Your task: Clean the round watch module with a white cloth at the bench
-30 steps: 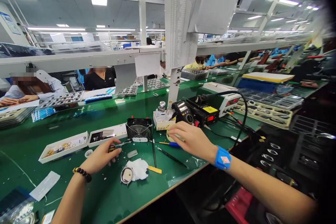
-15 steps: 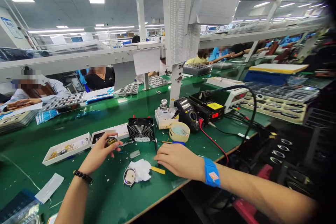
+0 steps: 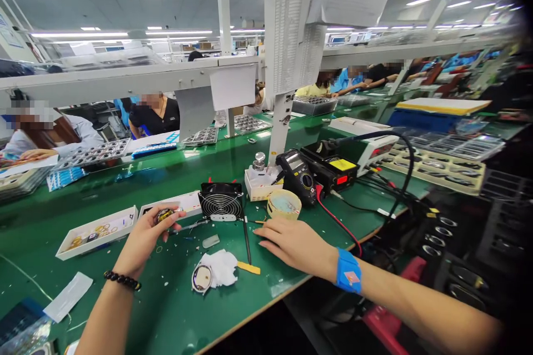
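My left hand [image 3: 144, 233] is closed around a small round watch movement [image 3: 165, 214], dark with gold-coloured parts, held up over the white trays. Fingers stretched to the left and a little apart, my right hand [image 3: 291, 247] is low over the bench in front of the round cream tub [image 3: 284, 204]; I see nothing in its grasp. A thin brown-tipped stick [image 3: 260, 222] is just beyond its fingertips. Left of the hand lie a black pen-like tool [image 3: 247, 241] and a yellow strip [image 3: 249, 268]. A round watch case [image 3: 202, 278] rests against crumpled white tissue [image 3: 222, 268].
A small black fan [image 3: 222, 201] stands behind the tissue. Beside it are a white parts tray [image 3: 97, 232], a box with a glass bottle [image 3: 259, 162], a multimeter [image 3: 297, 175] and a black unit with a red display [image 3: 331, 166]. Cables run along the right. Co-workers sit across the bench.
My right hand has moved slightly right, off the black tool, which now shows along its length. My left hand still holds the watch movement. The view has shifted a little.
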`<state>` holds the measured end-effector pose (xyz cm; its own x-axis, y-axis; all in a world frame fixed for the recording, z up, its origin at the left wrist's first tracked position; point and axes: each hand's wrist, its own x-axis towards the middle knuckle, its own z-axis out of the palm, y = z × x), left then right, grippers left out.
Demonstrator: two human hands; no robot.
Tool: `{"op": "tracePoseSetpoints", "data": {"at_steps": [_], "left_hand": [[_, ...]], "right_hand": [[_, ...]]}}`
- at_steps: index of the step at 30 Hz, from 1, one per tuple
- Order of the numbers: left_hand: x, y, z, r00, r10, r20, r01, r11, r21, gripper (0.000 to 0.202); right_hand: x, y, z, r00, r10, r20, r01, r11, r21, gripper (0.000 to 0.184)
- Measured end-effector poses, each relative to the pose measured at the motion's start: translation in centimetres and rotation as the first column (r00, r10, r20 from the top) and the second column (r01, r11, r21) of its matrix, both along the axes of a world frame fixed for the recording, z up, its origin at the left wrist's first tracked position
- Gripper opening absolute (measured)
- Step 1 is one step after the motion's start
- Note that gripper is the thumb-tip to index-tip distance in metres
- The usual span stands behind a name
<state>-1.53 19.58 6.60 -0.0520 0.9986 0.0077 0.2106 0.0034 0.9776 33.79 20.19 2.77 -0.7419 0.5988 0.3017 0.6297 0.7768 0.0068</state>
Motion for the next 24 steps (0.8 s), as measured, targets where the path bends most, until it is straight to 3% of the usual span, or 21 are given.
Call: {"op": "tracePoseSetpoints", "data": {"at_steps": [5,10,15,24], "left_hand": [[-0.1,0.2,-0.2,0.998,0.053,0.029,-0.054,0.999,0.008,0.050],[0.1,0.3,-0.2,0.999,0.043,0.021,-0.043,0.999,0.008,0.048],[0.1,0.3,-0.1,0.999,0.045,0.012,-0.045,0.999,0.018,0.046],[0.0,0.4,-0.2,0.998,0.047,0.043,-0.049,0.997,0.052,0.040]], "right_hand": [[-3.8,-1.8,-0.5,0.984,0.180,-0.021,-0.180,0.983,-0.027,0.025],[-6.5,-2.4,-1.3,0.988,0.120,0.100,-0.125,0.991,0.046,0.016],[-7.3,-2.4,-1.2,0.981,0.078,0.176,-0.098,0.989,0.110,0.005],[-7.3,-2.7,-1.7,0.988,0.050,0.149,-0.073,0.985,0.157,0.016]]}}
